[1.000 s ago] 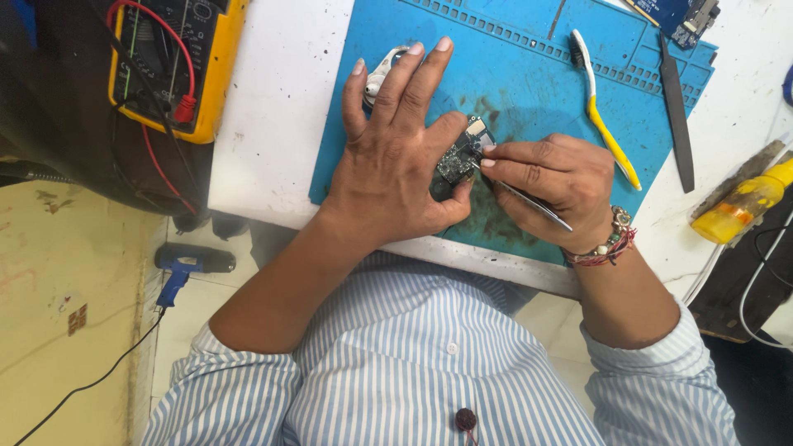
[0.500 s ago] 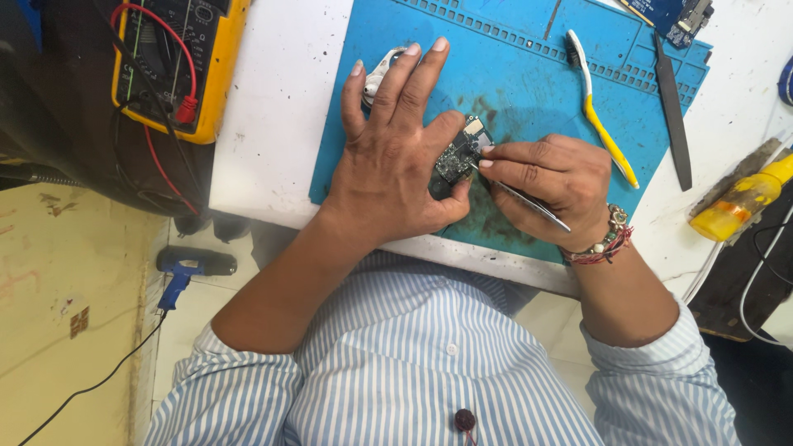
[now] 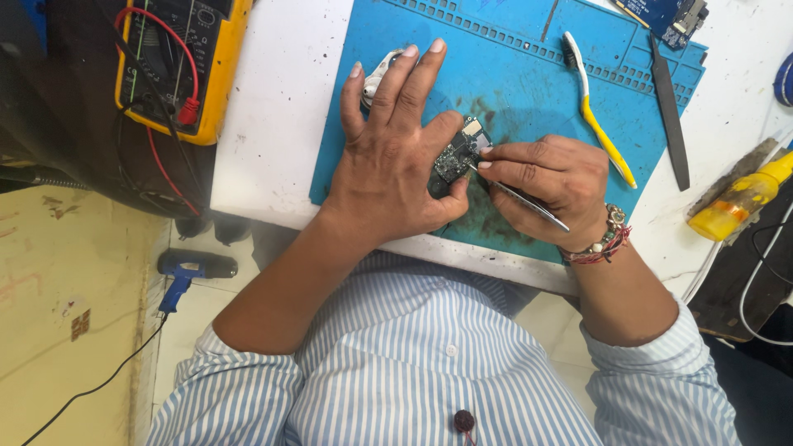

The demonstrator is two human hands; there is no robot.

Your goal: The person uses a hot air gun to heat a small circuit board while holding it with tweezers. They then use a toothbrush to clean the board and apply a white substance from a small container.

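My left hand (image 3: pixel 395 157) lies flat on the blue work mat (image 3: pixel 512 74), fingers spread, its thumb pinning a small dark circuit board (image 3: pixel 457 157) down. Just to the right, my right hand (image 3: pixel 545 183) grips metal tweezers (image 3: pixel 520 196), whose tips touch the board's right edge. A small white part (image 3: pixel 377 73) peeks out from under my left fingers.
A yellow-handled brush (image 3: pixel 596 124) and a dark flat metal tool (image 3: pixel 667 116) lie on the mat's right side. A yellow multimeter (image 3: pixel 178 62) with red lead sits at upper left. A yellow bottle (image 3: pixel 738 198) lies far right. Another blue board (image 3: pixel 669 15) sits at top.
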